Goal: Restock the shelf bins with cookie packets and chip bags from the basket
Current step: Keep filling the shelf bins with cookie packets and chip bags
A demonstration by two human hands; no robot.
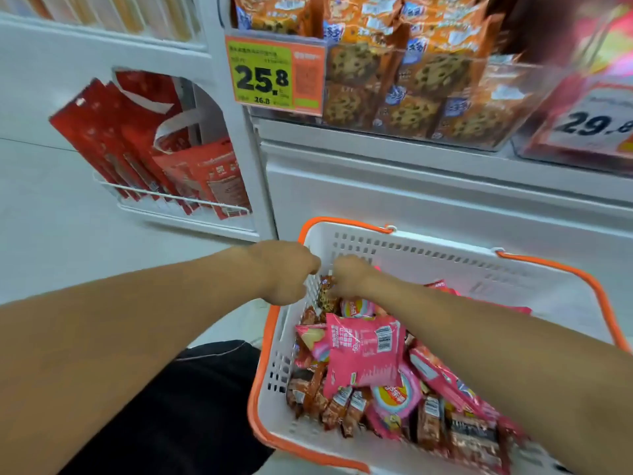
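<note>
A white basket [445,265] with orange rim and handles stands on the floor below the shelf. It holds several pink chip bags [363,351] and brown cookie packets [346,406]. My left hand [286,272] is curled over the basket's far left corner rim. My right hand [352,275] reaches inside at that corner and pinches a cookie packet [324,296] by its top end. On the shelf above, a clear bin [507,97] is stacked with orange cookie packets [428,73].
A yellow price tag reading 25.8 [263,77] hangs at the bin's left. A second bin with a 29.8 tag [592,121] sits at the right edge. Red paper bags [154,156] lean in a white wire rack at left. My dark trouser leg [191,406] is beside the basket.
</note>
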